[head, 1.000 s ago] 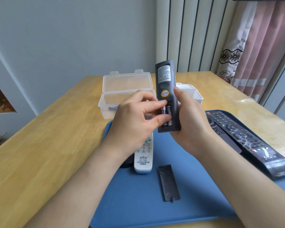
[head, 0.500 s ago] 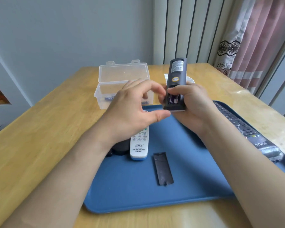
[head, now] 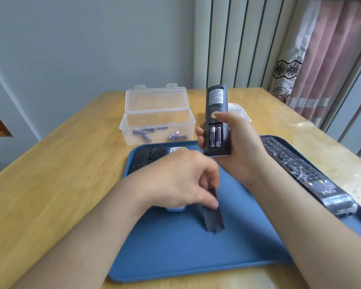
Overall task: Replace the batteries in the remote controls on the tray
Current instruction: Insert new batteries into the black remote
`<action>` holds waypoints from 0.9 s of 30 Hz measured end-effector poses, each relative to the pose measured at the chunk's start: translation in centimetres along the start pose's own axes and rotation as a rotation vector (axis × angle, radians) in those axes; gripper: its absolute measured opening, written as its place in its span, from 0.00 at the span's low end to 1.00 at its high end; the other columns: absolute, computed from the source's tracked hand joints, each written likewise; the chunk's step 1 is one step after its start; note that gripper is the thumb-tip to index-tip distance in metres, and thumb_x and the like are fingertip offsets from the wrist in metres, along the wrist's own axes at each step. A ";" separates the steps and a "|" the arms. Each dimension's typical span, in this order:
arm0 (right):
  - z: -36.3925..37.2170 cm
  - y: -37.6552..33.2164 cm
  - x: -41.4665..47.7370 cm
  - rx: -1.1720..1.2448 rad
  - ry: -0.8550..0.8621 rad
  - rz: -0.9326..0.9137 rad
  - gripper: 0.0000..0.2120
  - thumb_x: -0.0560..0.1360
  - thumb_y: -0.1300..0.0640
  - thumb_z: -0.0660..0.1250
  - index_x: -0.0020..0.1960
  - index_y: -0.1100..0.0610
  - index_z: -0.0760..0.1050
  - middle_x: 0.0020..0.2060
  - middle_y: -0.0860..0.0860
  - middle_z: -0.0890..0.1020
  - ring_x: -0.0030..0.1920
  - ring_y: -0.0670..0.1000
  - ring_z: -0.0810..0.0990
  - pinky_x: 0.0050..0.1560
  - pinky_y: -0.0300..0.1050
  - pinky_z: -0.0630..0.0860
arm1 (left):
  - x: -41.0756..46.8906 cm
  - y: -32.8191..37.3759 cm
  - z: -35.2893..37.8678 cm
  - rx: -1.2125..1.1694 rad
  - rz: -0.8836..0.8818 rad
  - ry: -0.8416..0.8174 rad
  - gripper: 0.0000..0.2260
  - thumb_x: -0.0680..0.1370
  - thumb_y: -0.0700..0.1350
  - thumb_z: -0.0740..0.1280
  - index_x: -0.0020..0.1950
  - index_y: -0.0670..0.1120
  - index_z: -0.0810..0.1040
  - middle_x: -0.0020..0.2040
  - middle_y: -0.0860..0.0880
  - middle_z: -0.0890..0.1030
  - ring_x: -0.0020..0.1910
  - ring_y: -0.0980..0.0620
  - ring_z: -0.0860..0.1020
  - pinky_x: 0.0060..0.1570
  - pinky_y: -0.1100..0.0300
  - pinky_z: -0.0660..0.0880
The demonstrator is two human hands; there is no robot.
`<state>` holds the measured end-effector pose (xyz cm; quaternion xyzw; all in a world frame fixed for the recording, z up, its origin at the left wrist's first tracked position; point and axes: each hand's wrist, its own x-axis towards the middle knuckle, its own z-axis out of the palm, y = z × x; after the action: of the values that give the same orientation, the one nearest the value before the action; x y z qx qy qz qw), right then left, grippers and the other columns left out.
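Two batteries [head: 215, 137] sit side by side in the open bay of the black remote [head: 216, 105], which your right grip [head: 240, 147] grasps upright above the tray's 12 o'clock end. Your left grip [head: 183, 180] pinches the blurred battery cover [head: 214, 217] over the middle of the blue tray [head: 196, 257]; bare tray floor runs from there to the 6 o'clock rim. A long remote [head: 296, 165] lies along the 3 o'clock edge. At 12 o'clock on the table [head: 61, 184], just beyond the tray, a clear box [head: 156, 122] stands open with loose batteries inside. The held remote's white label [head: 215, 97] is too small to read.
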<state>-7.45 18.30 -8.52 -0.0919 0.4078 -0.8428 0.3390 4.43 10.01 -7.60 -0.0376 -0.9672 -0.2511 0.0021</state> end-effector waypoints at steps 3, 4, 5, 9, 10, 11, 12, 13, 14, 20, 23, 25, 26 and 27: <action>-0.1 0.1 0.2 -0.002 0.014 0.041 0.16 0.79 0.52 0.62 0.61 0.61 0.73 0.45 0.58 0.75 0.36 0.55 0.78 0.34 0.43 0.77 | 0.0 -0.1 -1.2 -0.471 0.111 0.467 0.07 0.68 0.38 0.77 0.39 0.47 0.81 0.35 0.51 0.84 0.35 0.57 0.81 0.41 0.65 0.77; -0.1 0.1 0.2 -0.010 0.012 0.041 0.17 0.79 0.50 0.61 0.62 0.60 0.73 0.45 0.58 0.76 0.36 0.54 0.78 0.33 0.42 0.76 | 0.0 -0.1 -1.4 -0.528 0.156 0.646 0.07 0.69 0.37 0.76 0.40 0.45 0.80 0.35 0.52 0.84 0.35 0.58 0.82 0.41 0.65 0.77; -0.1 0.3 0.2 -0.001 0.002 0.042 0.17 0.80 0.49 0.61 0.62 0.60 0.73 0.46 0.59 0.77 0.37 0.54 0.78 0.33 0.43 0.76 | 0.0 -0.3 -1.4 -0.474 0.187 0.817 0.07 0.70 0.36 0.75 0.40 0.45 0.79 0.34 0.55 0.83 0.34 0.61 0.81 0.40 0.68 0.76; -0.1 0.4 0.3 0.050 -0.053 0.040 0.14 0.80 0.48 0.61 0.49 0.59 0.75 0.37 0.56 0.78 0.33 0.53 0.78 0.35 0.45 0.76 | 0.8 -1.7 0.1 0.145 0.326 1.075 0.05 0.73 0.40 0.73 0.44 0.43 0.78 0.38 0.51 0.83 0.36 0.54 0.82 0.38 0.60 0.78; -0.1 0.4 0.3 0.039 -0.053 0.034 0.14 0.80 0.47 0.61 0.46 0.58 0.75 0.35 0.54 0.77 0.32 0.52 0.78 0.34 0.44 0.75 | 1.1 -2.0 0.6 0.217 0.364 1.051 0.05 0.74 0.41 0.72 0.45 0.45 0.76 0.39 0.48 0.84 0.37 0.49 0.82 0.36 0.56 0.78; -0.1 0.4 0.2 0.034 -0.046 0.032 0.15 0.80 0.47 0.61 0.44 0.57 0.75 0.34 0.53 0.77 0.31 0.51 0.78 0.32 0.42 0.75 | 1.4 -2.2 1.0 0.276 0.388 1.016 0.06 0.74 0.41 0.71 0.46 0.46 0.74 0.39 0.47 0.84 0.38 0.47 0.82 0.35 0.53 0.78; -0.1 0.4 0.1 0.036 -0.029 0.031 0.15 0.79 0.46 0.61 0.44 0.57 0.75 0.33 0.53 0.77 0.31 0.51 0.78 0.30 0.40 0.75 | 1.6 -2.3 1.2 0.322 0.391 0.969 0.06 0.74 0.42 0.70 0.45 0.46 0.73 0.40 0.46 0.84 0.38 0.46 0.82 0.35 0.52 0.78; -0.1 0.4 0.0 0.034 -0.009 0.029 0.15 0.79 0.46 0.61 0.45 0.57 0.75 0.34 0.53 0.77 0.32 0.51 0.78 0.29 0.40 0.75 | 1.7 -2.3 1.3 0.349 0.387 0.915 0.06 0.74 0.43 0.70 0.45 0.46 0.74 0.40 0.46 0.83 0.39 0.46 0.82 0.35 0.52 0.78; 0.0 0.4 -0.1 0.028 0.011 0.029 0.15 0.79 0.45 0.61 0.46 0.58 0.74 0.35 0.54 0.77 0.34 0.52 0.78 0.30 0.40 0.76 | 1.7 -2.3 1.3 0.354 0.382 0.857 0.06 0.73 0.45 0.70 0.44 0.44 0.76 0.41 0.46 0.84 0.40 0.46 0.83 0.36 0.52 0.78; 0.5 0.4 -0.5 -0.031 0.085 -0.025 0.17 0.80 0.45 0.60 0.51 0.59 0.77 0.39 0.55 0.78 0.37 0.53 0.78 0.40 0.45 0.75 | 1.6 -2.0 0.8 0.335 0.362 0.715 0.10 0.71 0.48 0.68 0.47 0.43 0.82 0.48 0.48 0.85 0.46 0.48 0.83 0.46 0.53 0.76; 0.9 0.6 -0.8 -0.048 0.104 -0.046 0.16 0.80 0.46 0.60 0.48 0.58 0.77 0.38 0.54 0.78 0.38 0.51 0.77 0.40 0.45 0.72 | 1.6 -2.3 0.7 0.326 0.360 0.727 0.12 0.72 0.48 0.68 0.49 0.42 0.84 0.51 0.48 0.85 0.46 0.48 0.83 0.44 0.54 0.78; 0.9 0.6 -1.0 -0.048 0.111 -0.042 0.16 0.80 0.46 0.61 0.46 0.58 0.77 0.38 0.54 0.78 0.37 0.51 0.76 0.40 0.44 0.72 | 1.6 -2.4 0.8 0.325 0.371 0.735 0.12 0.72 0.48 0.68 0.49 0.42 0.84 0.51 0.47 0.85 0.47 0.48 0.84 0.44 0.54 0.78; 1.0 0.7 -1.0 -0.053 0.113 -0.040 0.16 0.80 0.45 0.61 0.46 0.58 0.77 0.38 0.54 0.78 0.36 0.51 0.77 0.40 0.44 0.72 | 1.6 -2.4 0.8 0.326 0.376 0.737 0.12 0.72 0.48 0.68 0.49 0.42 0.84 0.51 0.47 0.85 0.46 0.48 0.84 0.44 0.54 0.78; 1.0 0.7 -1.1 -0.059 0.113 -0.039 0.16 0.80 0.45 0.61 0.46 0.58 0.77 0.38 0.54 0.78 0.36 0.51 0.77 0.40 0.44 0.73 | 1.7 -2.4 0.8 0.328 0.379 0.745 0.12 0.72 0.48 0.68 0.49 0.42 0.84 0.51 0.47 0.85 0.46 0.48 0.83 0.44 0.54 0.78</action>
<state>-5.81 18.10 -8.23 -0.0621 0.4491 -0.8408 0.2959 2.62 8.43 -9.44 -0.1205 -0.9034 -0.0863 0.4023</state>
